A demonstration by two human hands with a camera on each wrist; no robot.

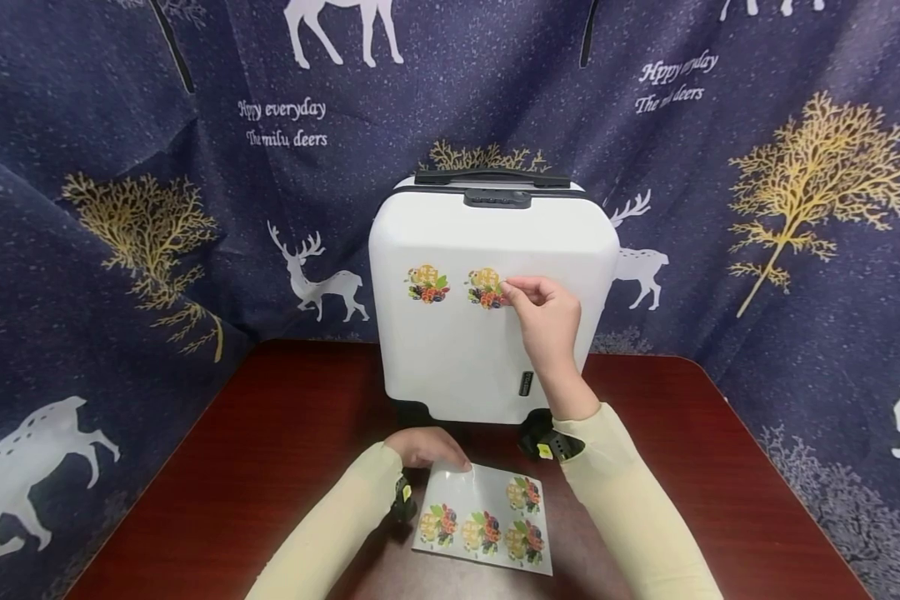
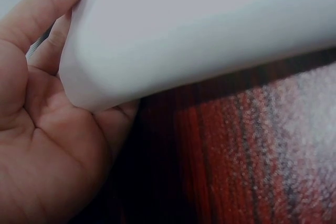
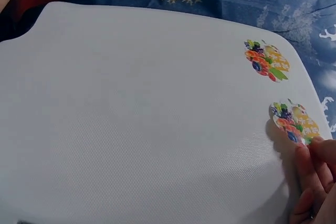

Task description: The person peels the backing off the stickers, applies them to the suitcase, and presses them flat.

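Sticker [image 1: 484, 287]: pinched at its edge by thumb and fingers of the right hand [image 1: 551, 323], brought close together; it is at the upper front of the suitcase [image 1: 457, 358].
Left hand [image 1: 426, 447]: fingers partly bent, holding the edge of a sheet [image 1: 480, 492].
Sheet: four printed stickers [image 1: 482, 533] show on it; its held edge is raised above the table [image 1: 307, 400].
Suitcase: white, standing upright on the table; another sticker [image 1: 427, 284] is beside the pinched one.
Cloth [image 1: 495, 100]: dark blue, hanging behind, with deer and trees.
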